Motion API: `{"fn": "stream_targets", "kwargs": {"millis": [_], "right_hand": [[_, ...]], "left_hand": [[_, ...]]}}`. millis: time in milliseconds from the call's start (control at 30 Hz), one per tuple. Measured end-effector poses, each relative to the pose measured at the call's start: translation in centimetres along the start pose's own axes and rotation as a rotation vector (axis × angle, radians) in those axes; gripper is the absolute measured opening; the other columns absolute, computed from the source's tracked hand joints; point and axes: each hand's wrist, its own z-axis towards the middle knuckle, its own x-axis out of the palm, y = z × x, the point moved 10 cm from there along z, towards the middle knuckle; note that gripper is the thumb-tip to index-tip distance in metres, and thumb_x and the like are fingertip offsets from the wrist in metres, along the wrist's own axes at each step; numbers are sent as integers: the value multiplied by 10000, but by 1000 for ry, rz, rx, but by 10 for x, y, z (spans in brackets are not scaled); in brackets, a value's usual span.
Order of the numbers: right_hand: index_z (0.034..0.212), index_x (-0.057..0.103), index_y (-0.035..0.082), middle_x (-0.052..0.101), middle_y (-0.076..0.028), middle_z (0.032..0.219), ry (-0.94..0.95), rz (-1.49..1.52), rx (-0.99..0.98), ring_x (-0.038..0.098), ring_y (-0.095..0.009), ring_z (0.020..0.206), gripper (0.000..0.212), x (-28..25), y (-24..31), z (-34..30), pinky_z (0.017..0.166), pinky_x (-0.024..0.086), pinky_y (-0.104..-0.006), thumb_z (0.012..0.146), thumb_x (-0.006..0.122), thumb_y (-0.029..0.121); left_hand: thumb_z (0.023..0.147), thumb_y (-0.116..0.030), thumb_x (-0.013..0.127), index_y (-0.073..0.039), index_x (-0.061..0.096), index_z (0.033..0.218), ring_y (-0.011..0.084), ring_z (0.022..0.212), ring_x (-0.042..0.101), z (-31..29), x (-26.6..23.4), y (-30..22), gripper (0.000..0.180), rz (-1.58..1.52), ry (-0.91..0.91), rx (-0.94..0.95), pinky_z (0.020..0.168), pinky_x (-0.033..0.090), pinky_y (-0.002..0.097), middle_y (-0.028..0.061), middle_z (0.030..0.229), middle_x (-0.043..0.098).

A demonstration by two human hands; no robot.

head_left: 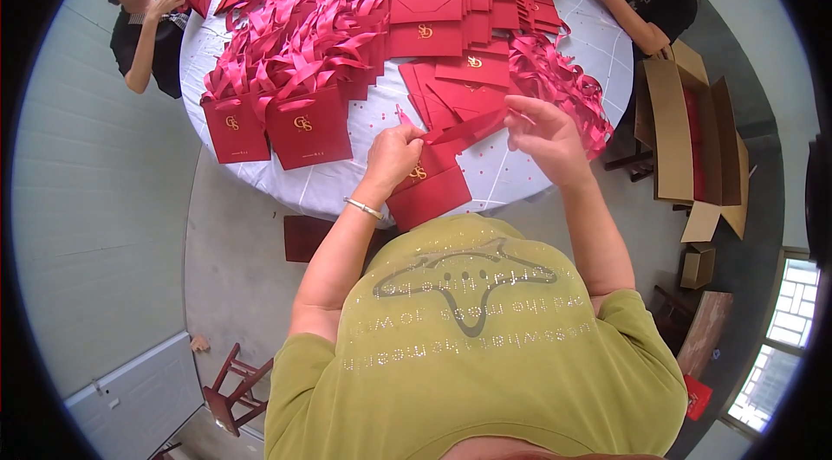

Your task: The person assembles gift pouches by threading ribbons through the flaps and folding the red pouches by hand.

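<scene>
A red ribbon [472, 131] is stretched between my two hands, over the near edge of the table. My left hand [394, 154], with a bangle at the wrist, is closed in a pinch on the ribbon's left end. At the other end, my right hand [548, 141] pinches the ribbon between thumb and fingertips. Below them a flat red paper bag [438, 197] with a gold emblem lies partly over the table edge, its top partly hidden by the left hand and ribbon. Several more folded red bags [472, 70] lie just beyond.
Bags with pink ribbon handles [308, 126] stand on the left of the white-covered round table [511, 183]. Loose pink ribbons [563, 83] are heaped at right. Two people sit at the far sides. An open cardboard box [676, 131] stands at right, a wooden stool [234, 391] at lower left.
</scene>
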Motion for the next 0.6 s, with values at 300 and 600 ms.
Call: {"fn": "stream_targets", "kwargs": {"millis": [300, 600], "right_hand": [[941, 643, -20, 595, -86, 1117, 186, -673, -229, 586, -153, 1007, 119, 73, 2, 43, 872, 468, -309, 940, 530, 17], [924, 702, 5, 650, -172, 867, 160, -1088, -194, 644, -342, 822, 146, 52, -109, 61, 737, 514, -405, 872, 649, 130]], "left_hand": [[814, -85, 594, -69, 703, 890, 342, 841, 685, -8, -20, -10, 134, -16, -37, 147, 753, 535, 441, 157, 862, 710], [809, -133, 642, -125, 731, 941, 308, 834, 688, -15, -41, -28, 159, 270, 56, 175, 765, 539, 419, 116, 853, 714]]}}
